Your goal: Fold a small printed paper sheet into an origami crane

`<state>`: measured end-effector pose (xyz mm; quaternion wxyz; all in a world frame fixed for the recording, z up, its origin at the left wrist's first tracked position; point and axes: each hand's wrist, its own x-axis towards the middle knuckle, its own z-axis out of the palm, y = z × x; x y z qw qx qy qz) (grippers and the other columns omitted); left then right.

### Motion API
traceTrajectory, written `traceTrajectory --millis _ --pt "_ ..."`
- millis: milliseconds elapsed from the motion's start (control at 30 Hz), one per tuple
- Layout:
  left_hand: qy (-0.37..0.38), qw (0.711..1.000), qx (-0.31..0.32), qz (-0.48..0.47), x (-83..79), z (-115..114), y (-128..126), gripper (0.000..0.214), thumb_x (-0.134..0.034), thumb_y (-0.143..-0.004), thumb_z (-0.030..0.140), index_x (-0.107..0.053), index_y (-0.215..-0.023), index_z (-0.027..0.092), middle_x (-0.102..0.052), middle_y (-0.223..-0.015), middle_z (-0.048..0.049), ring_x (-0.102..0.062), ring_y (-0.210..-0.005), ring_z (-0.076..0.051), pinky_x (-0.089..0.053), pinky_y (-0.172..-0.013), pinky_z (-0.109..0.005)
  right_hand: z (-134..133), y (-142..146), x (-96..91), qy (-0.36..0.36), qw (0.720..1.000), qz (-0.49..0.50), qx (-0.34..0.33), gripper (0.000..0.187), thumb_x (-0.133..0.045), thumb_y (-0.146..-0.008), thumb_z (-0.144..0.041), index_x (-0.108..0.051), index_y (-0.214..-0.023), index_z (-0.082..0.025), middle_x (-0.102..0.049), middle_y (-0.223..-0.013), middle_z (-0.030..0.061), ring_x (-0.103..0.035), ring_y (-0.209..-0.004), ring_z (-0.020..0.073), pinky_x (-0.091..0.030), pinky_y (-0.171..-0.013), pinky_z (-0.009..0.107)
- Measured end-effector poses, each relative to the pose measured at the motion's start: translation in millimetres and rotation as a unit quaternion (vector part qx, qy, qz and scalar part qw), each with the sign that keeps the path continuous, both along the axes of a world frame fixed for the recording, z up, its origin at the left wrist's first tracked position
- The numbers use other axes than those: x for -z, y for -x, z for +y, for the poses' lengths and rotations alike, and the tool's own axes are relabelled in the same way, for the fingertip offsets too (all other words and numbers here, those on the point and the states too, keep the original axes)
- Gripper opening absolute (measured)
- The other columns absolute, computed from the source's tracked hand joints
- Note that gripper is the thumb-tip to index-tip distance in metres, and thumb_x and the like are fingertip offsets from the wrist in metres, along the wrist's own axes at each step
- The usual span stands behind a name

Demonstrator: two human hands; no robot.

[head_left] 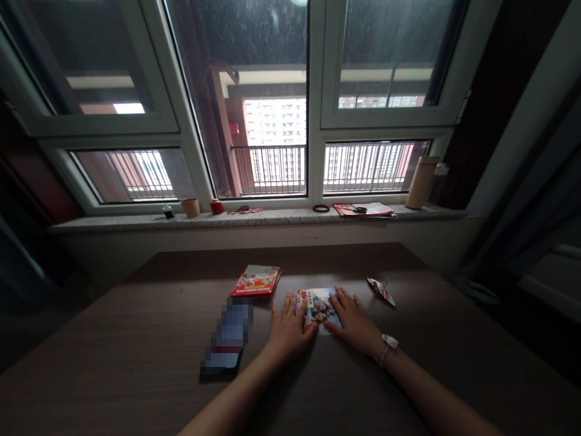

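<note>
A printed paper sheet [321, 307] with photos and a large number lies flat on the brown table. My left hand [290, 327] rests on its left side, fingers stretched out. On its right side lies my right hand [356, 321], also flat with fingers spread; a bracelet circles that wrist. Both palms cover parts of the sheet. Left of it sits a stack of red printed leaflets [257, 281], and nearer to me a phone [227, 339] with a blurred screen. A folded piece of printed paper [381, 290] lies to the right.
Beyond the table [149, 315] runs a stone windowsill [281, 216]. On it stand a paper cup [190, 208], a red spool-like item [216, 207], a dark bracelet [321, 208], scissors [360, 210] on papers [374, 209], and a tall tan bottle [420, 183].
</note>
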<state>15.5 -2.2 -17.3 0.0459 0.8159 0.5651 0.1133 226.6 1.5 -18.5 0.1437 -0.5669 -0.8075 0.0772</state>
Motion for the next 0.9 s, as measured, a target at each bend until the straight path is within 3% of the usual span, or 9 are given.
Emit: traceTrajectory --millis 67,133,233,300,367,467,567,667,900 --pt "-0.007 1.0 0.004 -0.011 -2.3 -1 -1 0.065 -0.036 -0.089 0.058 -0.036 -0.144 0.023 -0.021 -0.156 -0.0131 -0.012 -0.145 -0.031 -0.006 -0.113 -0.063 1 -1 -4.6 -0.037 0.998 0.037 -0.037 0.071 -0.054 -0.084 -0.053 -0.036 -0.143 -0.018 -0.023 -0.155 0.0133 -0.018 -0.143 0.0281 -0.018 -0.116 0.05" --pt "-0.01 1.0 0.013 -0.021 -4.2 -2 -1 0.06 -0.041 -0.089 0.053 -0.04 -0.141 0.024 -0.023 -0.156 -0.0117 -0.015 -0.144 -0.031 -0.008 -0.112 -0.064 1 -1 -10.4 -0.073 0.989 0.075 -0.105 0.055 -0.061 -0.082 -0.04 -0.048 -0.132 -0.022 -0.037 -0.147 0.0106 -0.032 -0.137 0.0246 -0.028 -0.113 0.043" --pt "0.002 0.998 0.043 -0.039 -6.6 -1 -1 0.048 -0.045 -0.09 0.045 -0.046 -0.134 0.027 -0.038 -0.149 -0.0088 -0.028 -0.14 -0.029 -0.012 -0.112 -0.064 -2 1 -17.1 -0.08 0.976 0.094 -0.178 0.025 -0.058 -0.085 -0.027 -0.062 -0.109 -0.025 -0.058 -0.124 0.0069 -0.051 -0.119 0.0212 -0.039 -0.104 0.039" --pt "0.007 0.996 0.067 -0.052 -8.5 0 1 0.046 -0.047 -0.09 0.043 -0.045 -0.133 0.029 -0.045 -0.144 -0.0078 -0.038 -0.134 -0.027 -0.013 -0.112 -0.063 -5 2 -19.5 -0.071 0.977 0.091 -0.18 0.019 -0.057 -0.086 -0.026 -0.064 -0.104 -0.025 -0.062 -0.117 0.0053 -0.053 -0.114 0.0212 -0.036 -0.104 0.042" --pt "0.011 0.994 0.09 -0.056 -11.1 2 6 0.053 -0.051 -0.086 0.051 -0.044 -0.134 0.028 -0.046 -0.143 -0.0093 -0.04 -0.133 -0.029 -0.013 -0.112 -0.064 -7 2 -20.6 -0.056 0.979 0.092 -0.174 0.022 -0.06 -0.085 -0.033 -0.063 -0.106 -0.027 -0.061 -0.119 0.0044 -0.052 -0.116 0.0226 -0.03 -0.108 0.048" --pt "0.048 0.989 0.13 -0.049 -16.1 5 13 0.071 -0.059 -0.077 0.061 -0.041 -0.137 0.028 -0.04 -0.147 -0.0116 -0.034 -0.136 -0.032 -0.012 -0.111 -0.065 -6 -3 -20.7 -0.027 0.977 0.104 -0.185 0.041 -0.068 -0.077 -0.049 -0.062 -0.113 -0.029 -0.058 -0.124 0.0047 -0.048 -0.121 0.0251 -0.021 -0.112 0.053" --pt "0.083 0.986 0.135 -0.043 -20.0 7 18 0.078 -0.065 -0.072 0.059 -0.039 -0.14 0.03 -0.037 -0.15 -0.0104 -0.032 -0.137 -0.034 -0.009 -0.11 -0.067 -2 -8 -18.9 -0.008 0.97 0.131 -0.203 0.049 -0.07 -0.073 -0.052 -0.062 -0.115 -0.028 -0.057 -0.125 0.0061 -0.048 -0.12 0.0247 -0.029 -0.11 0.047" --pt "0.096 0.986 0.127 -0.046 -20.6 9 19 0.075 -0.065 -0.074 0.057 -0.04 -0.139 0.03 -0.036 -0.15 -0.0097 -0.031 -0.138 -0.032 -0.007 -0.111 -0.066 1 -9 -16.6 0.007 0.964 0.17 -0.206 0.046 -0.069 -0.075 -0.051 -0.064 -0.114 -0.027 -0.057 -0.124 0.0073 -0.05 -0.118 0.0233 -0.039 -0.104 0.04" --pt "0.073 0.985 0.127 -0.087 -19.4 10 21 0.051 -0.055 -0.085 0.053 -0.051 -0.131 0.032 -0.046 -0.145 -0.0063 -0.038 -0.135 -0.027 -0.006 -0.114 -0.058 -3 -8 -18.9 0.002 0.961 0.199 -0.191 0.026 -0.06 -0.085 -0.039 -0.068 -0.106 -0.026 -0.062 -0.12 0.0057 -0.053 -0.116 0.0205 -0.041 -0.103 0.036"
